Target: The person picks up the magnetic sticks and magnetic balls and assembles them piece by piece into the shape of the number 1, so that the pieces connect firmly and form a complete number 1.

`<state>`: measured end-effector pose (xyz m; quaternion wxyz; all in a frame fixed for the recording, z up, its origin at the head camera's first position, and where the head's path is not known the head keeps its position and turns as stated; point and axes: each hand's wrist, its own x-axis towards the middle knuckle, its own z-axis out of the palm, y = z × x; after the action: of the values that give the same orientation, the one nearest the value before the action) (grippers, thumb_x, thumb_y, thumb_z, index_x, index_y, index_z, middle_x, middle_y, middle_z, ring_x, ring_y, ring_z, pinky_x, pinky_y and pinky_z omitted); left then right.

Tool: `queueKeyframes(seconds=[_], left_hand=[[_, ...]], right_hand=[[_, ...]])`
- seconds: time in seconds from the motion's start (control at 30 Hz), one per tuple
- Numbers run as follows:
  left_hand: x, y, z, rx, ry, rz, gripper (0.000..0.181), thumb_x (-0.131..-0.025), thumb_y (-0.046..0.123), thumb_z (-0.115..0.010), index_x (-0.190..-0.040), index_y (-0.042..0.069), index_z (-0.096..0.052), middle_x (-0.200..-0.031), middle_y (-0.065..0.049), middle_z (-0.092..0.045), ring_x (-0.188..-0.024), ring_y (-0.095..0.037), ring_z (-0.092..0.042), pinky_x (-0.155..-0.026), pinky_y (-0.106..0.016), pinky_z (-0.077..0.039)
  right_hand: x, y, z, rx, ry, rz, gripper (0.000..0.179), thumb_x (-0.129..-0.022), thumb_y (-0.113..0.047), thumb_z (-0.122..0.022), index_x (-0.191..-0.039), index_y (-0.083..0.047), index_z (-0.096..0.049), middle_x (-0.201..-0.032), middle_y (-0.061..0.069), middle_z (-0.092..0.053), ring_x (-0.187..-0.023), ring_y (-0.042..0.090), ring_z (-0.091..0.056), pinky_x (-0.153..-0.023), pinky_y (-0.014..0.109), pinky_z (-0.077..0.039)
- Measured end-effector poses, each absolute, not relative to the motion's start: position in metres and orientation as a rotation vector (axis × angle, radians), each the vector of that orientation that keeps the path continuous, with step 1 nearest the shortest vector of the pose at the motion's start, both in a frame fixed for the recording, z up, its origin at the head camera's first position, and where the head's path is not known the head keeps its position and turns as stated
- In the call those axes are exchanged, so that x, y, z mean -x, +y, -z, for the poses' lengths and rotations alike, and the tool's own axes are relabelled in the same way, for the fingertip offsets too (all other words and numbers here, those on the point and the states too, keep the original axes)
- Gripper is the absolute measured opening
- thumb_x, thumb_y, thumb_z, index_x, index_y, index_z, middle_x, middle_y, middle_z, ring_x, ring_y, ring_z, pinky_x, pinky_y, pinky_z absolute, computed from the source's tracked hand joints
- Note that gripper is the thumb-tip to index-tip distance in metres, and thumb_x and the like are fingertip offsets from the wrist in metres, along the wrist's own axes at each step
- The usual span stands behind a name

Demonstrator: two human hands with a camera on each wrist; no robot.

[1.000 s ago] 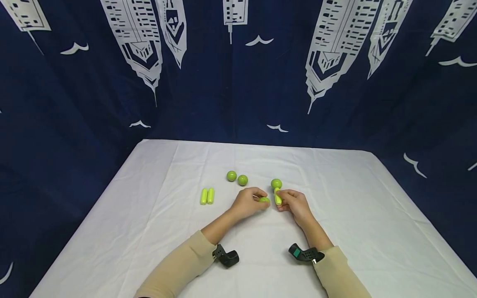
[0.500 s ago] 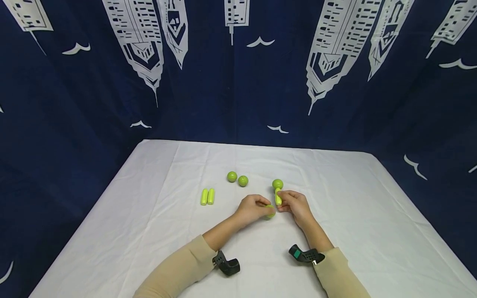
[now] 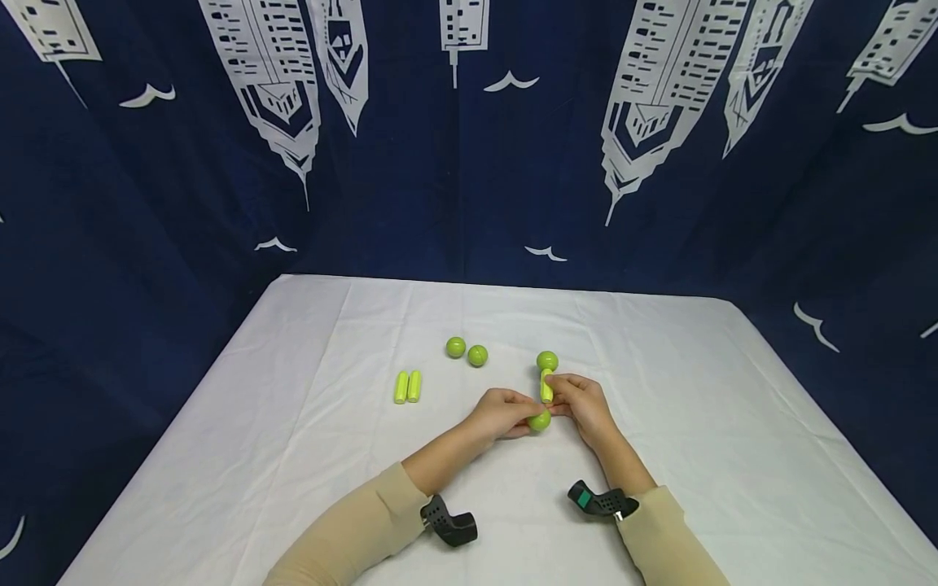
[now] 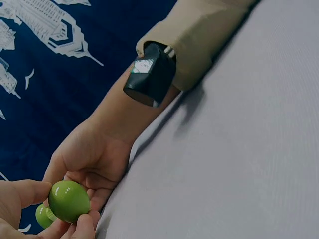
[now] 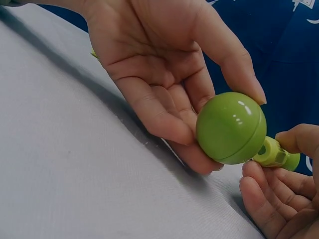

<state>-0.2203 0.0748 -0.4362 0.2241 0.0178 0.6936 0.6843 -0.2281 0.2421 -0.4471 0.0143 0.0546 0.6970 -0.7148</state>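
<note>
My left hand (image 3: 501, 413) pinches a glossy green ball (image 3: 539, 420) between thumb and fingers. Just across from it, my right hand (image 3: 580, 400) grips a short yellow-green rod (image 3: 546, 389). A second green ball (image 3: 547, 360) sits on the rod's far end. In the right wrist view, the rod's near end shows a hole, and the pinched ball (image 5: 232, 128) is right at that end, partly overlapping it. From the left wrist, the pinched ball (image 4: 69, 201) largely covers the rod and the far ball (image 4: 45, 215).
Two loose green balls, a left one (image 3: 456, 347) and a right one (image 3: 477, 356), lie farther back on the white cloth-covered table (image 3: 352, 325). Two more yellow-green rods (image 3: 408, 387) lie side by side to the left. A dark blue printed curtain (image 3: 454, 179) hangs behind the table.
My left hand has moved right and toward me with its ball, from left of the rod to its near end. The right hand with the rod has barely moved.
</note>
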Motion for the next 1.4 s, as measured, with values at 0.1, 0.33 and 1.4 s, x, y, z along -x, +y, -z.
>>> queueKeyframes(seconds=[0.1, 0.33, 1.4], left_hand=[[0.220, 0.078, 0.436, 0.008, 1.848, -1.914, 0.023, -0.087, 0.014, -0.073, -0.101, -0.004, -0.069, -0.085, -0.005, -0.066, -0.074, -0.010, -0.063, -0.071, -0.026, -0.057], [0.219, 0.082, 0.436, 0.072, 1.791, -1.950, 0.022, -0.087, 0.013, -0.073, -0.099, -0.005, -0.069, -0.081, -0.004, -0.066, -0.070, -0.009, -0.061, -0.071, -0.026, -0.057], [0.217, 0.090, 0.439, 0.130, 1.750, -2.031, 0.021, -0.090, 0.011, -0.068, -0.100, -0.008, -0.067, -0.082, -0.008, -0.065, -0.071, -0.012, -0.065, -0.074, -0.025, -0.057]], right_hand=[[0.227, 0.242, 0.446, -0.188, 2.182, 2.215, 0.035, -0.096, -0.011, -0.059, -0.114, 0.019, -0.056, -0.072, 0.003, -0.060, -0.063, 0.009, -0.059, -0.058, 0.021, -0.055], [0.228, 0.243, 0.448, -0.193, 2.204, 2.210, 0.032, -0.095, -0.011, -0.060, -0.110, 0.017, -0.058, -0.072, 0.003, -0.060, -0.063, 0.009, -0.059, -0.058, 0.021, -0.055], [0.229, 0.241, 0.448, -0.215, 2.242, 2.186, 0.033, -0.095, -0.011, -0.061, -0.110, 0.017, -0.059, -0.071, 0.001, -0.061, -0.064, 0.008, -0.058, -0.056, 0.020, -0.053]])
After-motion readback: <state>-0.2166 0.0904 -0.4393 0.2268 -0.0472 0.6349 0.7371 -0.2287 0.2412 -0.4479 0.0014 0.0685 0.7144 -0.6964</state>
